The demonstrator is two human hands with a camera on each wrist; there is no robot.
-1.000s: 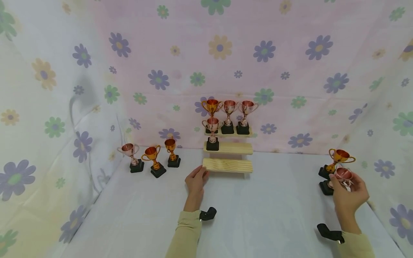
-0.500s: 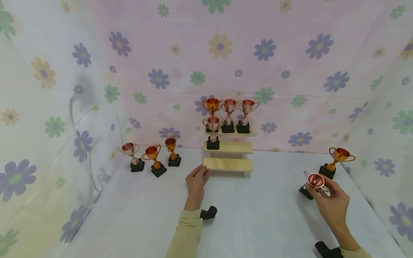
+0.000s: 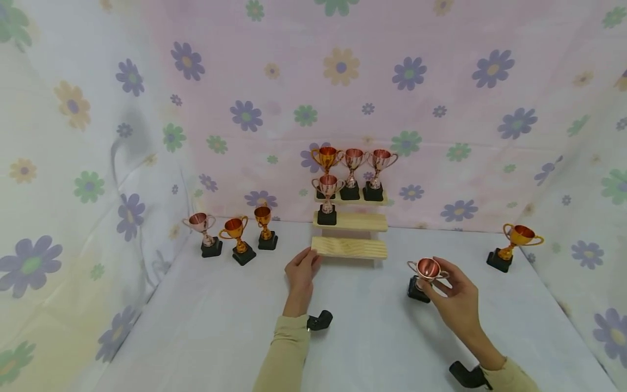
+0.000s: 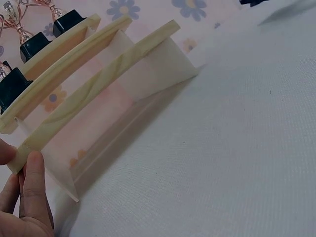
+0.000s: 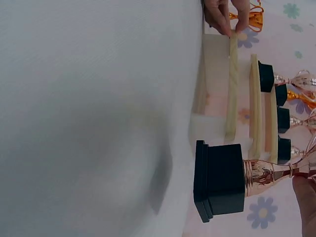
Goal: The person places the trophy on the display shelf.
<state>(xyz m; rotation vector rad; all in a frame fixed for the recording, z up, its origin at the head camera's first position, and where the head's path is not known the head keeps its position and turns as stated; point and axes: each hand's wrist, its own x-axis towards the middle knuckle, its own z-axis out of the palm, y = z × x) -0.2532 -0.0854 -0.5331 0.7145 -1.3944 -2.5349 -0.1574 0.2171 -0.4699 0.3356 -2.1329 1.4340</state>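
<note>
My right hand [image 3: 459, 300] holds a rose-gold trophy cup [image 3: 428, 269] by its upper part, to the right of a three-step wooden display stand [image 3: 350, 247]. In the right wrist view the trophy's black base [image 5: 219, 180] hangs over the white cloth, its shadow below. My left hand [image 3: 299, 276] pinches the left end of the stand's lowest board [image 4: 94, 91] between thumb and fingers. Along the top step stand a gold trophy [image 3: 327, 158] and two rose-gold ones [image 3: 352, 159]. One rose-gold trophy [image 3: 327, 186] occupies the left end of the middle step; the lowest step is bare.
Left of the stand, a rose-gold trophy [image 3: 200, 222] and two gold trophies [image 3: 234, 228] stand on the white cloth [image 3: 372, 337]. Another gold trophy [image 3: 520, 236] is at the far right. Flowered fabric [image 3: 274, 71] rises behind and at both sides.
My right hand has carried the rose-gold trophy leftward from beside the gold trophy at the far right toward the stand. The left hand keeps its grip on the lowest board.
</note>
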